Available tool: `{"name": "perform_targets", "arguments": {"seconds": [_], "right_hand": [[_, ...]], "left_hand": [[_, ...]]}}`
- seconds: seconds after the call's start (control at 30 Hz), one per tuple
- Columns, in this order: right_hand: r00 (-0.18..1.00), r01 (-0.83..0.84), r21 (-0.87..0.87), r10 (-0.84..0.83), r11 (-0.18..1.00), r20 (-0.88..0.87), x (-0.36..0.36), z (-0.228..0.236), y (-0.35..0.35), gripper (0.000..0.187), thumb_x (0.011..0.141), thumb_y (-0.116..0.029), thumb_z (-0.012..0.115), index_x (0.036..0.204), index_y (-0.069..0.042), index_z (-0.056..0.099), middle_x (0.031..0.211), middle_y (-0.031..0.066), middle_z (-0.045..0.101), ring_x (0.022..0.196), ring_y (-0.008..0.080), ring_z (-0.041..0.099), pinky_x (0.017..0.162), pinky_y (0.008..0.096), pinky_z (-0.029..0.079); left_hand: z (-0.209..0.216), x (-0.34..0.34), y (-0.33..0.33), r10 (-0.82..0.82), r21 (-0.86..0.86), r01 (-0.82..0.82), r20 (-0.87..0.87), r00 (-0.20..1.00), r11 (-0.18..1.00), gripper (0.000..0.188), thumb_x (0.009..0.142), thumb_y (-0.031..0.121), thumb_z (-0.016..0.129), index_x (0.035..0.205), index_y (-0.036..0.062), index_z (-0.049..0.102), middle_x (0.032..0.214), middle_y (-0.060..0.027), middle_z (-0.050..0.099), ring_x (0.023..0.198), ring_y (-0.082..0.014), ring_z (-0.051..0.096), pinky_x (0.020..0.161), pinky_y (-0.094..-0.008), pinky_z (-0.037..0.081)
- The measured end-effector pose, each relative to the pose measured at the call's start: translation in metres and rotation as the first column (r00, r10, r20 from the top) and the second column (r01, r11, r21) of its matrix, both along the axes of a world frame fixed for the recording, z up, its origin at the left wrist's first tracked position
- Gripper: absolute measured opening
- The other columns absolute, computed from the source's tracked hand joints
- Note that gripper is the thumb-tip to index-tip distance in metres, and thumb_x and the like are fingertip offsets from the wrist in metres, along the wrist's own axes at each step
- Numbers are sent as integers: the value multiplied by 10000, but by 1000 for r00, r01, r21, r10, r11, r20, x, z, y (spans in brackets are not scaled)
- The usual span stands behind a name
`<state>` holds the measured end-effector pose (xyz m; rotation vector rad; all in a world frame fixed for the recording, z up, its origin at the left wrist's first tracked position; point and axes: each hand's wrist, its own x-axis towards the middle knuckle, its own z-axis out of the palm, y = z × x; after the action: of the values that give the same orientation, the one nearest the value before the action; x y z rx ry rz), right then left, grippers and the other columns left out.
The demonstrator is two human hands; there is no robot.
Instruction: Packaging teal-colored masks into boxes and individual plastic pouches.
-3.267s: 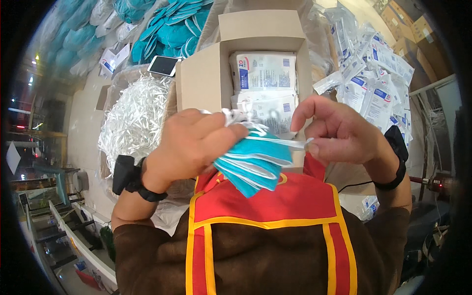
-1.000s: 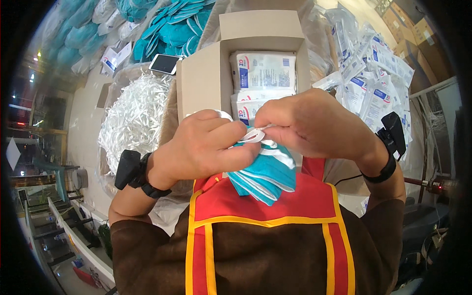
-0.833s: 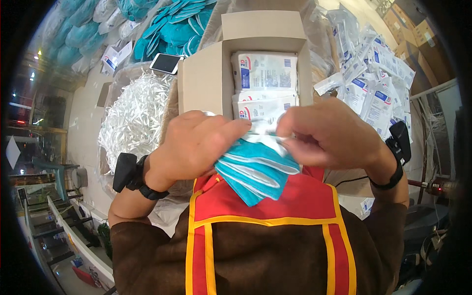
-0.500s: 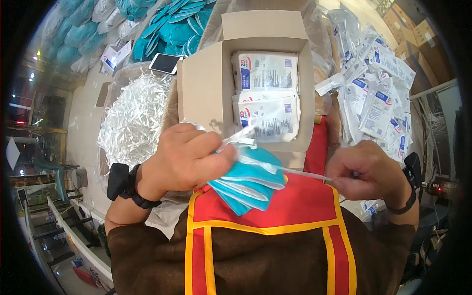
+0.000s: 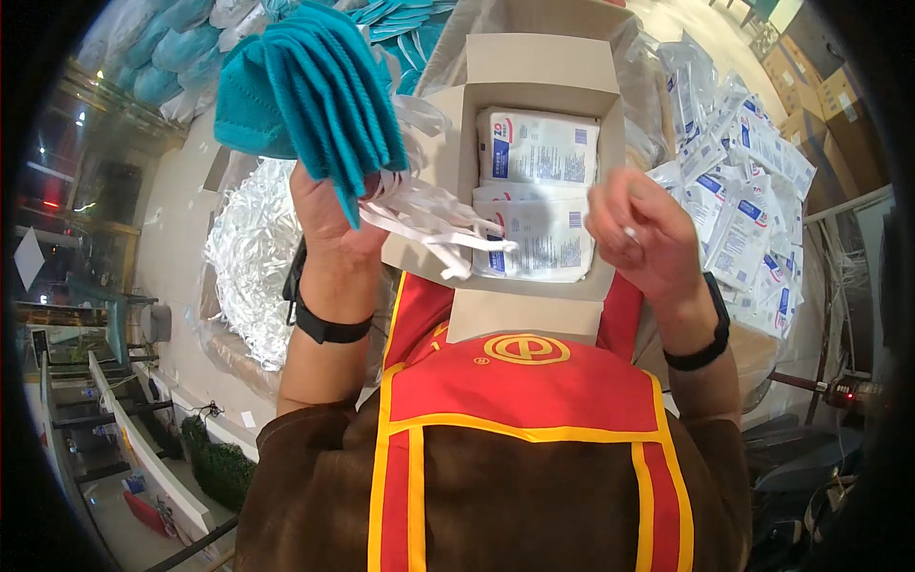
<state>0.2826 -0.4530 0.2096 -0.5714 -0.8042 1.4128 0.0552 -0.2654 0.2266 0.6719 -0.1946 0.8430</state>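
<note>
Raised at the left, my left hand [image 5: 329, 214] is closed round a stack of teal folded face masks [image 5: 315, 105]. White ear straps [image 5: 429, 214] dangle from the stack, their ends hanging over the near left part of an open cardboard box [image 5: 527, 60]. Inside that box lie flat white printed packets [image 5: 543, 148] in two groups, one behind the other. My right hand [image 5: 643, 234] hovers at the box's right side with curled fingers. A small white bit shows at its fingertips, too small to name.
A heap of white straps [image 5: 253, 276] fills a lined container at the left. More teal masks [image 5: 415, 52] are piled behind. Loose white packets [image 5: 748, 205] form a mound at the right, with brown cartons [image 5: 839, 105] beyond. Plastic bags of teal items [image 5: 181, 52] stand far left.
My left hand has lifted the masks up and to the left, turning them over. My right hand has moved left and away from me; the strap stretched between my hands is no longer seen.
</note>
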Motion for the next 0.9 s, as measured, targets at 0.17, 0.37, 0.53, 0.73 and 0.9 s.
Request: {"name": "perform_targets", "arguments": {"seconds": [0.17, 0.37, 0.53, 0.73, 0.9], "right_hand": [[958, 90, -179, -36, 980, 284, -23, 6, 37, 300, 960, -297, 464, 918, -23, 579, 644, -1, 470, 500, 22, 340, 424, 163, 240], [916, 13, -276, 100, 961, 389, -52, -9, 58, 367, 957, -381, 484, 970, -69, 676, 625, -52, 467, 546, 26, 347, 470, 179, 254], [942, -150, -304, 229, 941, 244, -59, -20, 51, 596, 944, -578, 391, 854, -64, 679, 682, -4, 595, 542, 39, 397, 471, 205, 272], [950, -182, -184, 221, 966, 221, -58, -21, 37, 589, 946, -558, 405, 852, -36, 663, 712, 22, 604, 533, 39, 398, 481, 183, 295], [966, -155, -226, 196, 962, 169, -64, -14, 31, 444, 948, -444, 503, 872, -32, 648, 744, 23, 601, 530, 34, 396, 469, 173, 295]], "left_hand": [[-3, 13, -12, 118, -184, -140, -125, 985, 973, 315, 912, 275, 501, 1020, 0, 613, 944, -159, 661, 814, -251, 647, 767, -366, 538], [3, 35, -24, -17, -210, 5, -56, 998, 978, 326, 905, 302, 470, 962, 22, 629, 871, -150, 649, 825, -253, 615, 748, -374, 516], [9, 37, -20, -71, -231, 69, -3, 997, 971, 353, 908, 319, 460, 960, 18, 636, 869, -152, 650, 823, -248, 613, 742, -366, 514], [18, 45, -27, 64, -297, -89, -93, 994, 951, 368, 923, 323, 448, 965, 13, 641, 864, -168, 650, 684, -204, 609, 629, -301, 522], [7, 40, -12, -39, -274, 29, -30, 999, 961, 351, 926, 301, 453, 972, 7, 640, 882, -174, 649, 687, -202, 604, 628, -308, 525]]}}
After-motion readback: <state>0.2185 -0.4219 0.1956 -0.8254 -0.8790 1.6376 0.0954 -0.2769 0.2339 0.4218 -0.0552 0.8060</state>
